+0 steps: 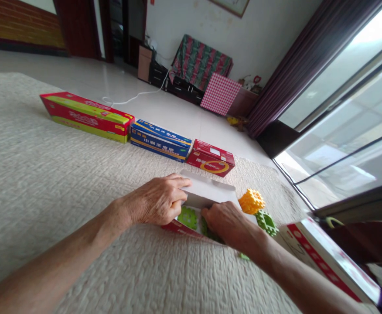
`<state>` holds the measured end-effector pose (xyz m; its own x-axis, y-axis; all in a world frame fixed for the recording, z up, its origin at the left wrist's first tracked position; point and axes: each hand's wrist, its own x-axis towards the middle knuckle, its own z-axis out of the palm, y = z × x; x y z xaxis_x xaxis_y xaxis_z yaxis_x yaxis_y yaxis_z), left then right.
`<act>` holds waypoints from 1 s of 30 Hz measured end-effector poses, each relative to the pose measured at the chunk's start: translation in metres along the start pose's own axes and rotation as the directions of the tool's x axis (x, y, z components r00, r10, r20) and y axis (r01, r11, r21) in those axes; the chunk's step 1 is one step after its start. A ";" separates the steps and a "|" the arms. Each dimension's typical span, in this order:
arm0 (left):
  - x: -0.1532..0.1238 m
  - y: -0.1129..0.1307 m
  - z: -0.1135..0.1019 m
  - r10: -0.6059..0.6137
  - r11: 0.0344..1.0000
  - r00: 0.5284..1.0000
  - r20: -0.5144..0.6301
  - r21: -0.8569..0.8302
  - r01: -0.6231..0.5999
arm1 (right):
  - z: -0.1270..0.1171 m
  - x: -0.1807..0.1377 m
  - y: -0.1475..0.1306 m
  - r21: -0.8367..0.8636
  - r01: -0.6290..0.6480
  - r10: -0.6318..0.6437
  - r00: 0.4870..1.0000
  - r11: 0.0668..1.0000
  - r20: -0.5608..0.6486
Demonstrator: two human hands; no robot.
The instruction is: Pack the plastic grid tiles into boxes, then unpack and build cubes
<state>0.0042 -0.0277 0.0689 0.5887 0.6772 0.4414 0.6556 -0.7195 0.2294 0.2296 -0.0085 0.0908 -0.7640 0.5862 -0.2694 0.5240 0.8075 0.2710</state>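
An open cardboard box [207, 188] with a pale inside and a red outer side lies on the bed-like surface before me. My left hand [158, 199] is closed on the box's left end, thumb and fingers at its edge. My right hand [225, 221] reaches into the box with curled fingers. Beneath those fingers a dark green plastic building block [208, 230] shows in part; the fingertips are hidden. A lighter green notched block [187, 218] lies inside by my left hand. Just right of the box are a yellow notched block [251, 201] and a green hollow block [266, 223].
Beyond the box stand a red-and-green carton [86, 117], a blue carton [160, 140] and a dark red carton [211, 158], end to end. A large white-and-red box [328, 257] lies at the right. The textured cream cover [80, 183] ends at the tiled floor.
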 end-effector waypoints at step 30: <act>-0.001 0.000 0.000 0.001 1.000 1.000 0.001 0.002 -0.001 | -0.030 -0.024 0.014 0.316 -0.161 0.195 0.978 0.935 -0.077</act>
<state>0.0037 -0.0286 0.0689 0.5900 0.6763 0.4410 0.6557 -0.7201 0.2271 0.2441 -0.0133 0.1286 -0.6741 0.7253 -0.1395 0.7320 0.6813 0.0050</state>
